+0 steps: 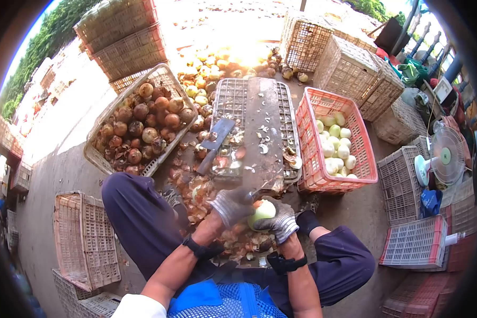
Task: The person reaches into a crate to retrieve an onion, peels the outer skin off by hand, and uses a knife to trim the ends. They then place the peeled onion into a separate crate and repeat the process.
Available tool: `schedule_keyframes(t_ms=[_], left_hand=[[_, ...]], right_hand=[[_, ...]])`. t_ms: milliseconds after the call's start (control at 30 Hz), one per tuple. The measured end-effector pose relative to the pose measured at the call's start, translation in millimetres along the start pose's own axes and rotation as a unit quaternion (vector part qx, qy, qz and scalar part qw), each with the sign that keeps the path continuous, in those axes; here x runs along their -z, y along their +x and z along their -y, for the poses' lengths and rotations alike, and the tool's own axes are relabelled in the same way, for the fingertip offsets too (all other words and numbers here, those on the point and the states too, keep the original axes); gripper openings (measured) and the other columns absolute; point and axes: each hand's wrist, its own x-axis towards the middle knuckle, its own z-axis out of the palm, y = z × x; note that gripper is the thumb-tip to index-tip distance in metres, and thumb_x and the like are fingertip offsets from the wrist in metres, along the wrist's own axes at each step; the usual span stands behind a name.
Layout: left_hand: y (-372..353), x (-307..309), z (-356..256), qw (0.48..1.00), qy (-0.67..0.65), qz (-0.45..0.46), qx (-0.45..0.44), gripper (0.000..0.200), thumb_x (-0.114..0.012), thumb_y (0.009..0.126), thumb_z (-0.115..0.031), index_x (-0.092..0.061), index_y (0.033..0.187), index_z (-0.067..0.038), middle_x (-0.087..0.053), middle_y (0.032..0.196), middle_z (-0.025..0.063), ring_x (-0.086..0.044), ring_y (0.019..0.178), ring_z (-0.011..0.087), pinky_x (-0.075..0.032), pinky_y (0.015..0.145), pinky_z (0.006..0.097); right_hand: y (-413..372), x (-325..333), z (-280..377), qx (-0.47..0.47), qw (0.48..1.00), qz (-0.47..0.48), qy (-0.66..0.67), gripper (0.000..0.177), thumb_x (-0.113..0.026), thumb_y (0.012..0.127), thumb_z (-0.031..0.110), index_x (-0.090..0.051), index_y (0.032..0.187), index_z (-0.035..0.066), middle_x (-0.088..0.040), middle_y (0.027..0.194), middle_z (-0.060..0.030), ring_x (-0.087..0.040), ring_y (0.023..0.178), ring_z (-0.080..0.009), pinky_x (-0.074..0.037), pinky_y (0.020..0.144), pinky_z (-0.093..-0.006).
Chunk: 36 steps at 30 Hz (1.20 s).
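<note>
Pale, smooth peeled onion (cupped in gloved right hand)

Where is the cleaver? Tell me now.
Head view: the cleaver lies left of centre on the upturned grey crate, beside the wooden board, right of the unpeeled onions.

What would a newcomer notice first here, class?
At the centre, the gloved right hand cups a pale peeled onion while the left hand grips a knife. Brown onions lie heaped at left; a red crate at right holds peeled ones.
</note>
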Motion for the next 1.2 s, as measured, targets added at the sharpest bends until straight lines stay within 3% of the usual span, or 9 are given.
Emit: schedule_keyframes(t_ms=[400,567,600,700,767,867,1100,1167,1200], left_hand=[[19.2,29.5,16.0,0.994,0.059,-0.092,0.019,0.024,-0.069,0.072,-0.005,-0.059,0.094,-0.002,-0.061,0.079,0.0038,-0.057,0.069,0.0128,-0.048,0.058,0.0282],[39.9,31.5,50.7,0.88,0.469,-0.076,-0.016,0.038,-0.07,0.068,-0.025,-0.06,0.097,-0.002,-0.061,0.078,0.0157,-0.058,0.068,0.036,-0.049,0.06,0.041],[39.9,30.3,58.5,0.901,0.432,-0.034,0.025,0.03,-0.069,0.072,-0.02,-0.061,0.093,0.0,-0.063,0.08,0.0131,-0.061,0.07,0.0286,-0.05,0.06,0.0363],[15.1,16.7,43.2,0.966,-0.193,-0.013,0.174,0.02,-0.069,0.074,-0.015,-0.062,0.087,0.0,-0.062,0.08,0.0095,-0.061,0.072,0.0204,-0.05,0.061,0.0307],[12.1,8.7,62.2,0.988,0.003,0.012,-0.153,0.021,-0.068,0.077,-0.009,-0.064,0.096,-0.001,-0.063,0.084,0.0072,-0.061,0.078,0.015,-0.051,0.067,0.0266],[7.9,-5.9,31.5,0.943,0.132,-0.027,-0.305,0.04,-0.077,0.06,-0.013,-0.065,0.098,-0.008,-0.064,0.088,0.0099,-0.063,0.081,0.0275,-0.052,0.069,0.035],[8.0,-4.1,24.2,0.913,0.228,-0.103,-0.322,0.038,-0.077,0.062,-0.015,-0.065,0.098,-0.009,-0.065,0.09,0.0107,-0.063,0.08,0.0281,-0.052,0.067,0.0357],[5.8,2.9,22.1,0.891,0.321,-0.13,-0.295,0.033,-0.075,0.067,-0.014,-0.065,0.098,-0.009,-0.065,0.087,0.0081,-0.063,0.077,0.0248,-0.051,0.064,0.0348],[7.5,1.7,24.8,0.943,0.169,-0.112,-0.263,0.031,-0.075,0.068,-0.013,-0.065,0.097,-0.009,-0.064,0.086,0.0062,-0.062,0.075,0.0229,-0.05,0.063,0.0341]], right_hand=[[-11.6,3.8,20.6,-0.016,0.967,0.067,0.247,0.083,-0.084,0.043,0.008,-0.056,0.122,0.0,-0.065,0.104,-0.0073,-0.062,0.094,-0.0184,-0.053,0.081,-0.0325],[-15.0,13.7,33.7,-0.019,0.879,0.13,0.459,0.087,-0.082,0.045,0.002,-0.05,0.126,-0.001,-0.061,0.111,-0.0094,-0.061,0.098,-0.0213,-0.053,0.084,-0.034],[-16.3,15.8,36.2,-0.016,0.875,0.133,0.465,0.088,-0.082,0.044,0.002,-0.05,0.126,-0.001,-0.061,0.112,-0.0094,-0.061,0.099,-0.0215,-0.053,0.084,-0.0341],[-18.0,17.1,32.9,0.007,0.873,0.108,0.477,0.092,-0.083,0.042,0.0,-0.049,0.127,-0.001,-0.06,0.113,-0.0094,-0.06,0.099,-0.0215,-0.052,0.086,-0.034],[-17.5,6.5,9.5,0.038,0.878,0.043,0.475,0.094,-0.084,0.04,0.001,-0.049,0.127,0.0,-0.061,0.113,-0.009,-0.06,0.099,-0.0205,-0.051,0.087,-0.0335],[-15.3,6.8,1.1,0.05,0.971,0.012,0.234,0.097,-0.088,0.037,0.004,-0.051,0.127,0.002,-0.062,0.113,-0.007,-0.06,0.101,-0.0187,-0.05,0.089,-0.0328],[-16.0,3.0,38.1,0.152,0.981,-0.096,-0.072,0.093,-0.092,0.041,0.014,-0.054,0.125,0.002,-0.061,0.119,-0.0072,-0.059,0.104,-0.017,-0.049,0.091,-0.0316],[-14.9,4.5,35.1,0.063,0.987,-0.093,0.115,0.086,-0.092,0.047,0.015,-0.055,0.124,0.001,-0.061,0.119,-0.0085,-0.059,0.103,-0.0174,-0.049,0.09,-0.0316],[-14.1,5.5,32.2,0.018,0.974,-0.089,0.207,0.083,-0.092,0.049,0.015,-0.055,0.123,0.0,-0.061,0.118,-0.0091,-0.06,0.102,-0.0177,-0.049,0.09,-0.0316]])
